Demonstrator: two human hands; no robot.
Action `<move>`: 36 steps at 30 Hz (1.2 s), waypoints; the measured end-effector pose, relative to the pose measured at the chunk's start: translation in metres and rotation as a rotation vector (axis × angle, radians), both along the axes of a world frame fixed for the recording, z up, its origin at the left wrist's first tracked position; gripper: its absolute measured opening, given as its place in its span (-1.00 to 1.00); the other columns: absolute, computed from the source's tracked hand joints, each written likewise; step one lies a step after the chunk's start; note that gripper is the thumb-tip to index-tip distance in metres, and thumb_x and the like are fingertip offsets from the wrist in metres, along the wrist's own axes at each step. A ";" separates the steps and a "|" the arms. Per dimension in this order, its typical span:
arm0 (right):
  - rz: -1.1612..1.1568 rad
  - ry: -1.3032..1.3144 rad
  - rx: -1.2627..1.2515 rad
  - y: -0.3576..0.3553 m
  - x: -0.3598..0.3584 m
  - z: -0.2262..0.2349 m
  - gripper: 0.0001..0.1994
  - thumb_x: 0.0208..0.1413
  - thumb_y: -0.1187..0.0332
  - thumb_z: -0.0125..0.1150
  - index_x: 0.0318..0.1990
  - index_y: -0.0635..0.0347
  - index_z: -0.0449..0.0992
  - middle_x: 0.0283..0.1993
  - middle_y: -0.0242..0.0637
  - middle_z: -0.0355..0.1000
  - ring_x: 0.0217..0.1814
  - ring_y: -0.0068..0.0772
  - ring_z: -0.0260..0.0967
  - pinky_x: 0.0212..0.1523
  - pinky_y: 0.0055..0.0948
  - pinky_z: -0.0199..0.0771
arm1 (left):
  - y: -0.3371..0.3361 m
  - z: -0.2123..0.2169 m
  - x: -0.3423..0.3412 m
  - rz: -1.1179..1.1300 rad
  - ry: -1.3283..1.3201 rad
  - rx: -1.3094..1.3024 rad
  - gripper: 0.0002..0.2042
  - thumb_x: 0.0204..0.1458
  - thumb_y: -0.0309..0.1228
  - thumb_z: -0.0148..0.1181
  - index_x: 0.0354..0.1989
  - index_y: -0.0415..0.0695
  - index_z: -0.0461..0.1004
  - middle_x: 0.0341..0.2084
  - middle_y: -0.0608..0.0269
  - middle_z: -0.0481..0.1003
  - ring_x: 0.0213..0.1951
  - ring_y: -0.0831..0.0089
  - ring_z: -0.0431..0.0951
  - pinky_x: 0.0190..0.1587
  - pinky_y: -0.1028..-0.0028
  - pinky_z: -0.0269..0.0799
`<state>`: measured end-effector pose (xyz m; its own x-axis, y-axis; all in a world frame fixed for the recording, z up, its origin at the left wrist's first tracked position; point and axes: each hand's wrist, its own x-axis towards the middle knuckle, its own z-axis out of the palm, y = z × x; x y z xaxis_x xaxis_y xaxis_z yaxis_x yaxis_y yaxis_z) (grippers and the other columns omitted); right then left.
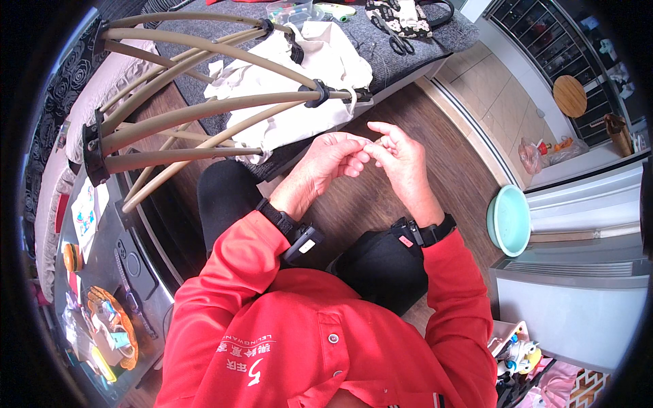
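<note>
A: Two hands meet in the head view, above your knees: your left hand (333, 158) curled, fingertips pinching toward your right hand (398, 153).

B: Gripping what?

A: Too small to tell (thread, perhaps). The cream fabric piece (299, 95) on the tan curved-rod frame (204, 112) lies ahead-left, nearer your left.
</note>
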<state>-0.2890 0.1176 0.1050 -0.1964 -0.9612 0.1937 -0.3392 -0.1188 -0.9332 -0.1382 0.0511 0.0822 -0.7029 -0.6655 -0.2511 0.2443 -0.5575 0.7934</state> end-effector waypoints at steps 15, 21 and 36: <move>0.048 -0.040 0.150 0.003 -0.029 0.012 -0.67 0.24 0.16 -0.08 -0.04 0.18 0.47 -0.19 -0.37 0.51 -0.17 -0.62 0.41 -0.32 -0.62 0.33 | -0.001 -0.008 -0.003 0.133 -0.080 -0.144 -0.86 0.11 -0.40 0.07 -0.40 -0.17 0.51 -0.67 0.39 0.44 -0.70 0.66 0.36 -0.64 0.67 0.27; 0.066 0.150 0.205 0.001 -0.027 0.007 -0.77 0.13 0.25 0.13 -0.25 0.26 0.53 -0.34 -0.41 0.49 -0.31 -0.67 0.36 -0.32 -0.62 0.35 | 0.002 -0.003 -0.004 0.110 -0.153 -0.218 -0.88 0.08 -0.40 0.10 -0.40 -0.16 0.50 -0.66 0.40 0.44 -0.68 0.66 0.36 -0.60 0.66 0.28; 0.131 -0.148 0.173 -0.012 -0.023 -0.012 -0.89 0.04 0.40 0.16 -0.44 0.25 0.49 -0.48 -0.42 0.45 -0.43 -0.66 0.34 -0.37 -0.62 0.36 | 0.002 -0.002 -0.004 0.090 -0.210 -0.364 -0.88 0.06 -0.41 0.14 -0.46 -0.16 0.47 -0.67 0.41 0.43 -0.65 0.69 0.37 -0.59 0.68 0.28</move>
